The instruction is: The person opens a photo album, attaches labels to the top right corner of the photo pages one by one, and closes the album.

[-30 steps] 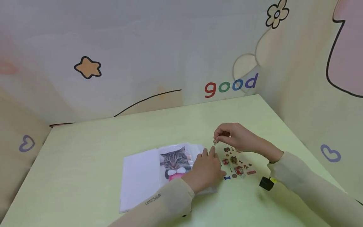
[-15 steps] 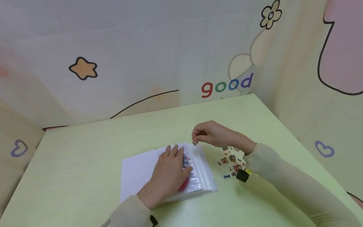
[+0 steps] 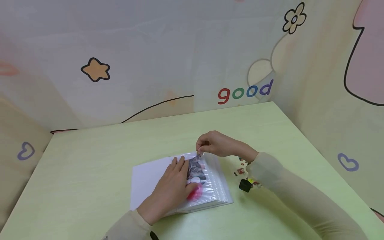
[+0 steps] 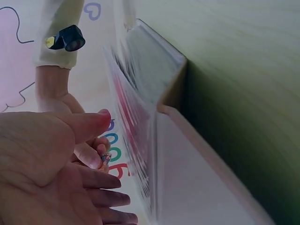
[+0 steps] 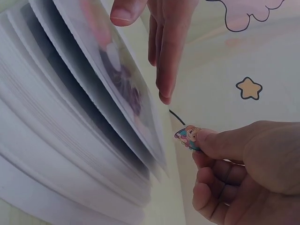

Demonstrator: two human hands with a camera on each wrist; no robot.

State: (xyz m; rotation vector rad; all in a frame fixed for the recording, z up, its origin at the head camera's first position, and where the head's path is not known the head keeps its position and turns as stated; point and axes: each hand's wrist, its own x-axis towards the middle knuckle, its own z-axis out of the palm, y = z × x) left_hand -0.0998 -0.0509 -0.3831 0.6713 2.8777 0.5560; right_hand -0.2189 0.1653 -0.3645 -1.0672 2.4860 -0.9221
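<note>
An album (image 3: 150, 175) lies spread on the table, a plain white page on its left and clear-sleeved pages on its right. Inside the top sleeve is a cat picture (image 3: 196, 171) with a pink patch below, partly covered by a hand. My left hand (image 3: 172, 186) lies with straight fingers over the picture's left side. Between thumb and forefinger, my right hand (image 3: 217, 144) pinches a small colourful cartoon sticker (image 5: 188, 136). In the head view the sticker overlaps the top edge of the sleeved page. In the right wrist view several page layers stand fanned apart beside it.
Several small stickers (image 3: 241, 171) lie on the pale green table (image 3: 90, 173) right of the album, partly hidden by the right forearm. A black wrist camera (image 3: 245, 185) hangs under the right sleeve. Printed wall sheets (image 3: 150, 66) rise behind and at both sides.
My right hand has carried the sticker leftward from the loose stickers to the album's top edge. My left hand has moved left from the album's right edge onto the cat picture.
</note>
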